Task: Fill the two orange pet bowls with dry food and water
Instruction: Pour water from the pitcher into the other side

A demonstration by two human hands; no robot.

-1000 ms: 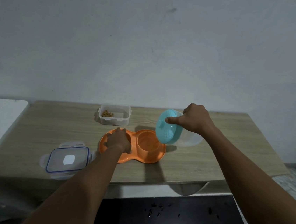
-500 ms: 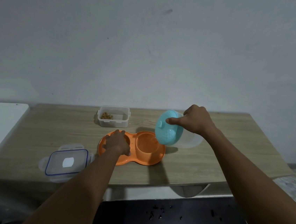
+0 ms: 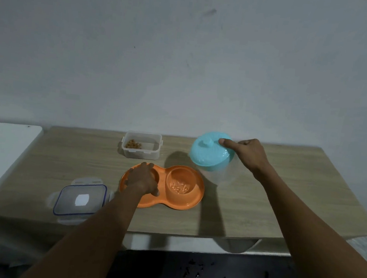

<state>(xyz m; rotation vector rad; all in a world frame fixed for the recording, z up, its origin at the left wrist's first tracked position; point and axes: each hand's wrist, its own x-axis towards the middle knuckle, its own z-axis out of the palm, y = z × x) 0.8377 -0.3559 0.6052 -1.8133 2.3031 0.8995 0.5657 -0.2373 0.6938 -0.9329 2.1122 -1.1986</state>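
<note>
Resting spread on the orange plastic double pet bowl [image 3: 178, 197], the left hand [image 3: 143, 178] steadies it while the right hand [image 3: 247, 155] grips a clear jug with a turquoise lid [image 3: 211, 152].

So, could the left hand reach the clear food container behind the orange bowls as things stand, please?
Probably yes: the left hand rests on the orange double bowl, and the open food container stands just beyond it with bare wooden table between and nothing blocking.

On the wooden bench [image 3: 285, 195], the left hand [image 3: 142, 179] rests flat over the left bowl of the orange double pet dish [image 3: 180, 203]. The right hand [image 3: 247, 154] grips a clear jug [image 3: 221, 176], forefinger pressed on its tilted turquoise lid [image 3: 209, 151]. The right bowl [image 3: 180, 182] holds kibble.
</note>
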